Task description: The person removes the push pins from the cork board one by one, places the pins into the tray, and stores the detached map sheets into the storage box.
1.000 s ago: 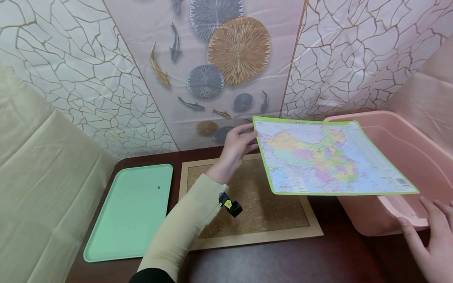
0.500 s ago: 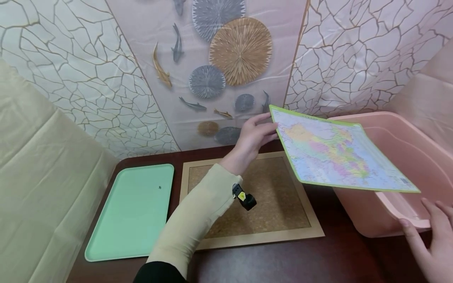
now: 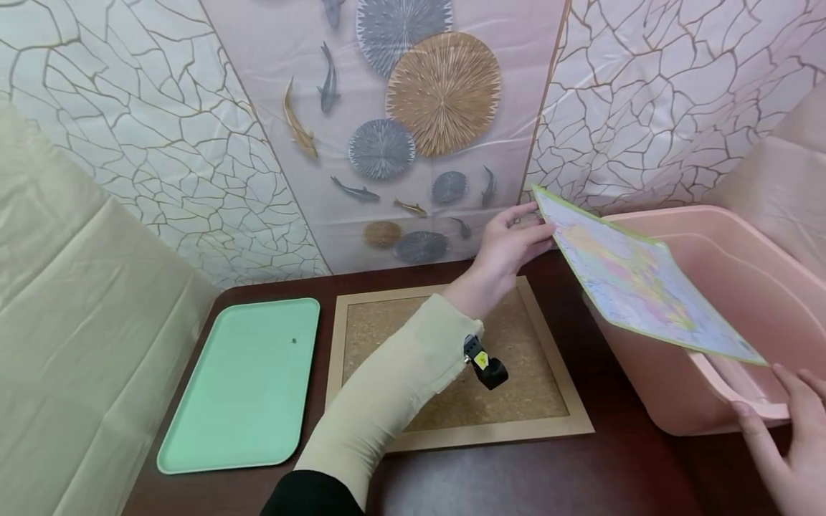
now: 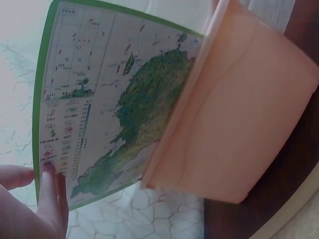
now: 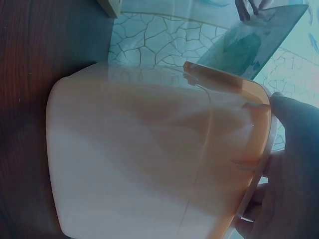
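My left hand [image 3: 506, 251] pinches the left edge of a map sheet [image 3: 629, 276] with a green border, between thumb and fingers. The sheet tilts down to the right, over the pink plastic tub [image 3: 645, 390]. Its underside, seen in the left wrist view, carries a second map [image 4: 149, 89] with green land and a legend. My right hand [image 3: 790, 437] grips the tub's near rim, thumb outside and fingers over the edge. In the right wrist view those fingers [image 5: 254, 211] show at the rim. The sheet's lower right corner comes close to this hand.
A cork board [image 3: 413, 423] with a pale wooden frame lies mid-table, under the left forearm. To its left is a mint green tray [image 3: 239, 387] bearing one small dark speck [image 3: 294, 341]. Patterned cloth [image 3: 445, 193] hangs behind the dark table [image 3: 516, 480].
My left hand has moved right, carrying the sheet's left edge toward the tub and tilting the sheet more steeply. My right hand has stayed on the rim.
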{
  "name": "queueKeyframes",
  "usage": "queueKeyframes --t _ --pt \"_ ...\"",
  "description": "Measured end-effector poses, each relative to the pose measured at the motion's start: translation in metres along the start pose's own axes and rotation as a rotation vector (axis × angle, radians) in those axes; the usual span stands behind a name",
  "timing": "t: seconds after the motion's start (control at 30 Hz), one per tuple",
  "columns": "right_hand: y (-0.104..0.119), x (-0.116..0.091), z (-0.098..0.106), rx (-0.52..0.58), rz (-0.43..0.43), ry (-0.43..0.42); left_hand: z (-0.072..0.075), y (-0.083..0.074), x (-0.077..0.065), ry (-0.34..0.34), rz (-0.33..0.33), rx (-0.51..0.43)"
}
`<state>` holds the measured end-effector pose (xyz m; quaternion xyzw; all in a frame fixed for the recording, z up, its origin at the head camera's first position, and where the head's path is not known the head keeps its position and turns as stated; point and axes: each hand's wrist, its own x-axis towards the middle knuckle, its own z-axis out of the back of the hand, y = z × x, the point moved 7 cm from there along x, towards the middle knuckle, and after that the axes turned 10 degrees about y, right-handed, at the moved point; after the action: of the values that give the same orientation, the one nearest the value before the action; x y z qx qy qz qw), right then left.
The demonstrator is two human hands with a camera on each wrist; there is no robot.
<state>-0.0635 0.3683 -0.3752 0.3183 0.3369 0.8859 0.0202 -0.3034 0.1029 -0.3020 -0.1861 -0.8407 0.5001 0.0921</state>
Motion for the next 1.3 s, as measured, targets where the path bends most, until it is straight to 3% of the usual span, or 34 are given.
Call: queueKeyframes --t 0.5,1.3 --pt "-0.001 -0.001 0.000 0.006 0.008 -0.014 -0.025 0.025 0.003 -0.134 -0.052 -0.009" --pt "-0.001 0.000 0.000 -0.022 -0.009 -0.001 -0.043 0.048 0.012 -0.177 -0.097 -0.015"
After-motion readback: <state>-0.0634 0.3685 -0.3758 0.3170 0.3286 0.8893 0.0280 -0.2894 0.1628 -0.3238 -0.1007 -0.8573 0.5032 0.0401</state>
